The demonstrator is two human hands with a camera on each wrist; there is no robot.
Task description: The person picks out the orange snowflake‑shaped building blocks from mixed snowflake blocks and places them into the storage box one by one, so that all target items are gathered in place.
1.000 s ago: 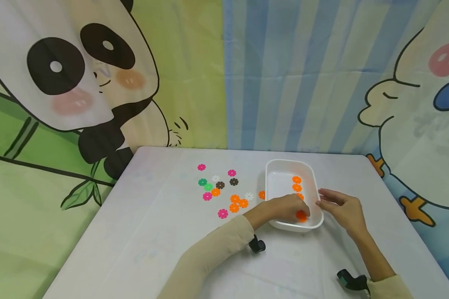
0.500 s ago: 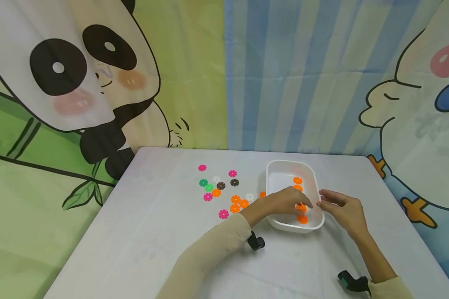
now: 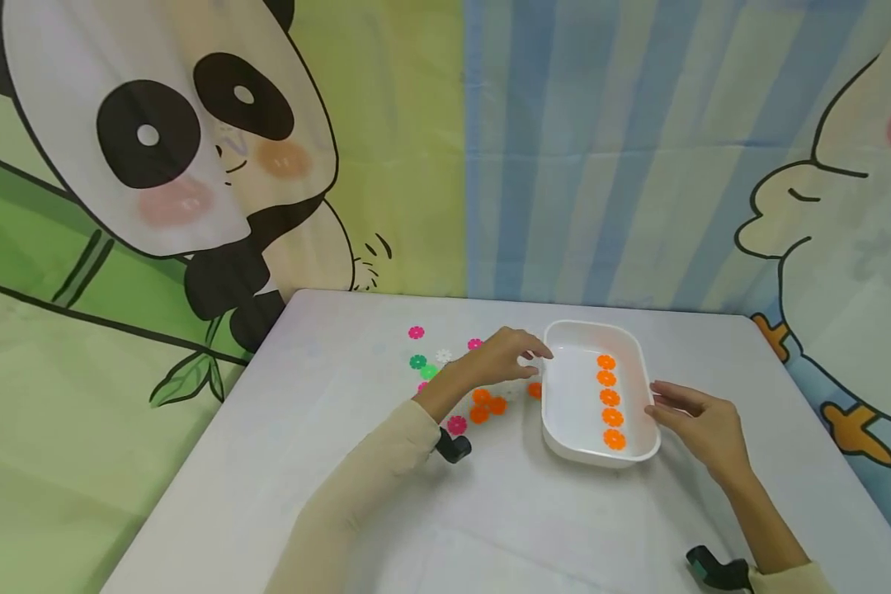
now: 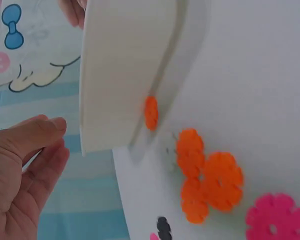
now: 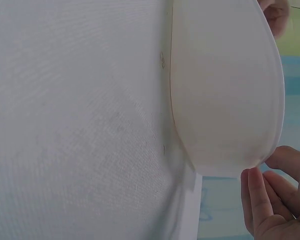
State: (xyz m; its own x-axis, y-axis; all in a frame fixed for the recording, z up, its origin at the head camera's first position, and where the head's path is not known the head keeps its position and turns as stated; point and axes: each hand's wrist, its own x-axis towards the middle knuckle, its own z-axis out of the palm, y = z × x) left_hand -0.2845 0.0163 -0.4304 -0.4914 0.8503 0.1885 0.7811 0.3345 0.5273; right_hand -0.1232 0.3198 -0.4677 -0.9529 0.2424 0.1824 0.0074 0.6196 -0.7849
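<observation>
Smooth white round-cornered tray [image 3: 573, 400] holds five notched orange discs [image 3: 610, 398] in line. Left hand [image 3: 503, 357]: left of it, empty, relaxed. Right hand [image 3: 705, 422]: unclenched, touching its right rim.

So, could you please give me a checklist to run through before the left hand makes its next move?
1. Left hand free: ok, no piece visible in it.
2. Left hand clear of the tray: ok, the left wrist view shows a gap.
3. Row inside: ok, five orange pieces.
4. Orange piece beside the tray placed inside: not ok, it's outside.
5. Right hand gripping the tray firmly: cannot tell, though it's at the right side.
</observation>
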